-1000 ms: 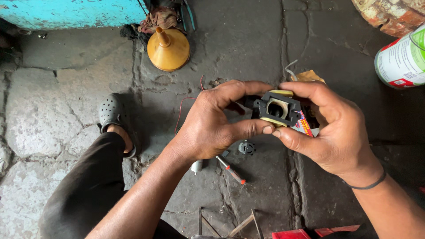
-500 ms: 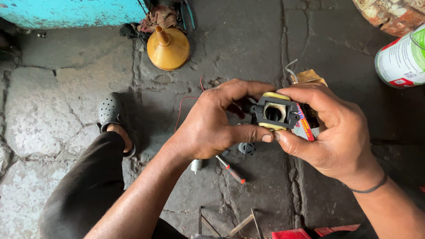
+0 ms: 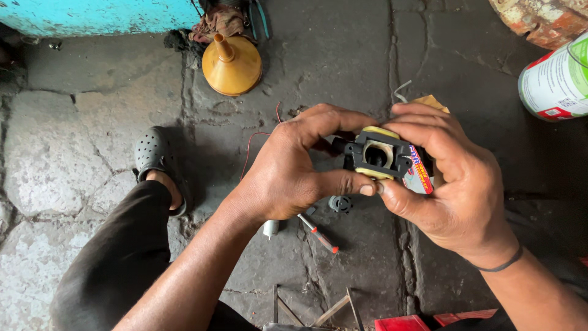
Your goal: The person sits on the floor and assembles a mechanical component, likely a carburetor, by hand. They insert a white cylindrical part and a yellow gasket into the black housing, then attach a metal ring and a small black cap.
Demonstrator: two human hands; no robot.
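- The left hand [image 3: 288,171] and the right hand [image 3: 456,184] together hold a small black plastic part [image 3: 375,154] with a square opening in its middle and yellow pieces at its top and bottom edges.
- The left hand's fingers are closed on the part: the thumb presses the lower edge, the index finger curls over the top left corner.
- The right hand is also closed on it; its fingers wrap over the top and right side, and the thumb meets the lower edge just beside the left thumb.
- A small red, blue and yellow printed tube or packet [image 3: 419,171] is tucked in the right hand's grip, touching the right side of the part.
- Directly below the grip, on the stone floor [image 3: 73,135], lie a dark round cap-like piece [image 3: 340,203], a thin red-tipped tool [image 3: 318,233] and a small grey cylinder [image 3: 271,228].
- Well above and to the left of the grip, a yellow funnel [image 3: 231,64] stands mouth down.
- To the upper right, well apart, lies a white, green and red can [image 3: 554,79].
- Left of the grip, a foot in a grey perforated clog [image 3: 153,156] rests on the floor.
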